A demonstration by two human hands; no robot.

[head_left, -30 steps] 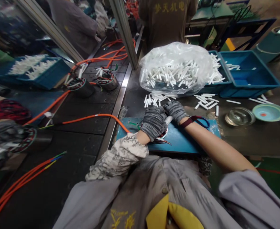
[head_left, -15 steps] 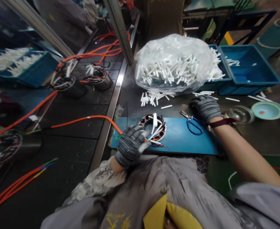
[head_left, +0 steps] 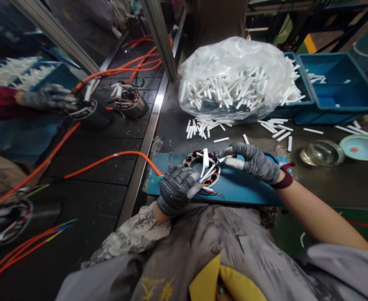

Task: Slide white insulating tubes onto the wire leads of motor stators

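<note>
A ring-shaped motor stator (head_left: pixel 216 177) with orange and dark windings lies on the blue board (head_left: pixel 246 190). White sleeves and wire ends rise from it. My left hand (head_left: pixel 178 189), in a grey glove, rests at the stator's left side, thumb and fingers closed round its wires. Over the right rim, my right hand (head_left: pixel 251 162), gloved too, pinches a small white tube (head_left: pixel 223 159) beside the wires. Blue-handled scissors (head_left: pixel 270 157) are mostly hidden behind the right hand. An orange cable (head_left: pixel 133 153) runs from the left toward the stator.
A clear plastic bag (head_left: pixel 230 54) of white tubes stands behind the board, with loose tubes (head_left: pixel 202 127) before it. Blue bins (head_left: pixel 343 110), a glass bowl (head_left: pixel 322 153) and a green dish (head_left: pixel 364 147) are right. Left, another person's gloved hand (head_left: pixel 50 98) touches a stator (head_left: pixel 99 117).
My right hand has moved left from the loose tubes to the stator, now with a white tube. Several tubes there are spread differently. Another person's hand has come in at the left.
</note>
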